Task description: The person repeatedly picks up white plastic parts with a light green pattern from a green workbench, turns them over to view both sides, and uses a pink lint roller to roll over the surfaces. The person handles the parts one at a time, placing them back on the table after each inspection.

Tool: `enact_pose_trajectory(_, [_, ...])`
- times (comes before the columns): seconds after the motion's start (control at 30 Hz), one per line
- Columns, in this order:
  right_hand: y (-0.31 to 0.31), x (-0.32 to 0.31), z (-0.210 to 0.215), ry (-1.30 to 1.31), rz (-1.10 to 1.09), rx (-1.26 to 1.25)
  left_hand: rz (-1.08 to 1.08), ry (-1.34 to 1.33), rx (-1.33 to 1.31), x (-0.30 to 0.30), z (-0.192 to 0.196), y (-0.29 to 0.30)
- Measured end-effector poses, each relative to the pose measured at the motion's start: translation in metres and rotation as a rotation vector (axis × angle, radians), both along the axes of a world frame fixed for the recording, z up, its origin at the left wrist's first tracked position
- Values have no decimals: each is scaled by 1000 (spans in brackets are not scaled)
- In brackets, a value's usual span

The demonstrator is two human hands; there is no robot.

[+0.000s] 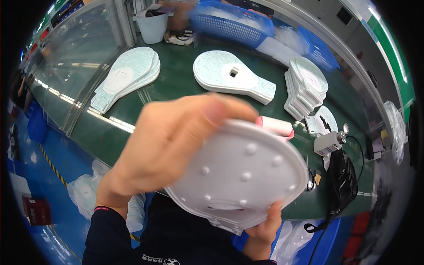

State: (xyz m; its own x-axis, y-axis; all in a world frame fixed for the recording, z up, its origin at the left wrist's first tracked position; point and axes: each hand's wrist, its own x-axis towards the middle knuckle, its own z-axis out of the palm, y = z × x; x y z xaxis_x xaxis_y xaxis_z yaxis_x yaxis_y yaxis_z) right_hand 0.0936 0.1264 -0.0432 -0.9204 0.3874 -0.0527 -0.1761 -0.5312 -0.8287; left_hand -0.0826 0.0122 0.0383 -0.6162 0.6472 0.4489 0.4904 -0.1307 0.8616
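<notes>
- Far left: clear curved plastic guard [84, 57] standing along the left edge of the green table [176, 84]; blue floor [48, 185] below, with a yellow-black striped line.
- Left of table: stack of paddle-shaped white plates [128, 75], round ends toward the far side, narrow ends toward the near-left edge.
- Left hand [172, 145]: large in the foreground, fingers curled over the upper-left rim of the white studded plate [240, 176], thumb tip on its top edge. Closed in a grip on the plate.
- White studded plate: held up in front of the body, well above the near table edge, between both hands. Flat face toward the camera, raised round studs showing. Long axis hard to read; broad round end toward upper right, stepped narrower part toward the bottom by the right hand.
- Right hand [263, 232]: under the plate's lower edge, fingers pressed on the rim from below. Gripping the plate.
- Centre of table: another paddle-shaped stack [229, 75], square hole in the top piece, handle end pointing right.
- Behind the plate's top edge: pink and white roller [276, 126], partly hidden.
- Right: tilted stack of plates [304, 88]; small white device with a metal knob [329, 141]; black strap and bag [342, 176] at the near-right edge.
- Far side: white bucket [152, 26], blue basket [229, 22].
- Bare green surface between the left and centre stacks.
</notes>
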Motion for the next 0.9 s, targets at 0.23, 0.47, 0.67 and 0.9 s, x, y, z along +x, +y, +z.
enact_pose_trajectory(0.23, [27,-34,43,626,54,-587,-310,-537,-29,19,-44,-19])
enact_pose_trajectory(0.47, [67,-56,55,689,194,-412,-806,-627,34,66,-53,-20])
enact_pose_trajectory(0.67, [88,-77,54,742,441,-225,-751,-754,166,82,-50,-20])
enact_pose_trajectory(0.9, [68,-66,92,436,117,-253,-470,-757,321,98,-47,-13])
